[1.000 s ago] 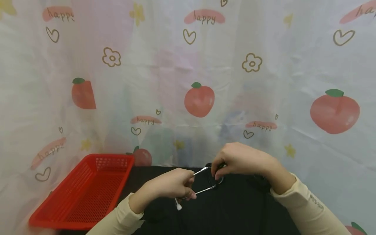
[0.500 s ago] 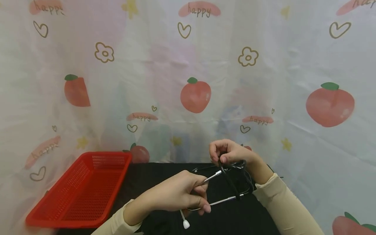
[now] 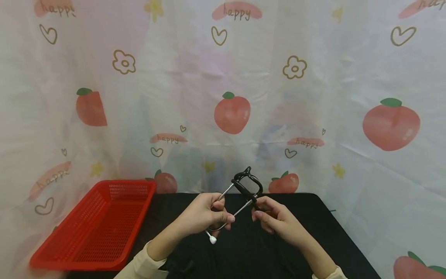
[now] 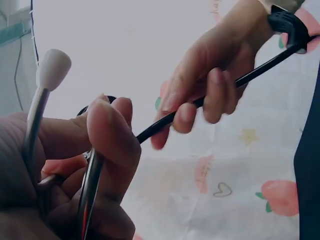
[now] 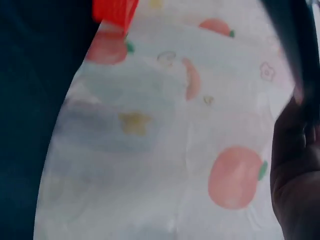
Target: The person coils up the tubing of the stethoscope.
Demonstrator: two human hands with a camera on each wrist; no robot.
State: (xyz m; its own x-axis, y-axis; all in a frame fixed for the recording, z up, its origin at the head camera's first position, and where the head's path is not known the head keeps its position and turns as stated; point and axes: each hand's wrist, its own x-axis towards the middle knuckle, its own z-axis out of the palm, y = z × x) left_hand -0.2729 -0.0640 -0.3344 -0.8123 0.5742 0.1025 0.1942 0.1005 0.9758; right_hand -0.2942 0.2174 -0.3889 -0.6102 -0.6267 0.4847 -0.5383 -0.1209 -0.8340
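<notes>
A stethoscope with metal ear tubes and black tubing (image 3: 244, 190) is held up between both hands over the black table. My left hand (image 3: 210, 217) grips the two metal ear tubes, and a white ear tip (image 3: 213, 240) pokes out below it. The black tubing forms a loop at the far end of the metal tubes. My right hand (image 3: 278, 219) pinches the tubing just right of the loop. In the left wrist view a black tube (image 4: 270, 64) runs through the fingers of the right hand (image 4: 200, 75). The chest piece does not show clearly.
A red plastic basket (image 3: 141, 228) with perforated walls stands on the left of the black table (image 3: 313, 240). Behind the table hangs a pale curtain (image 3: 195, 97) printed with fruit, hearts and flowers.
My right hand has come down from above the tubing to its lower right side. The tubing loop now stands up at the far end. The left hand keeps its grip, tilting the ear tubes upward.
</notes>
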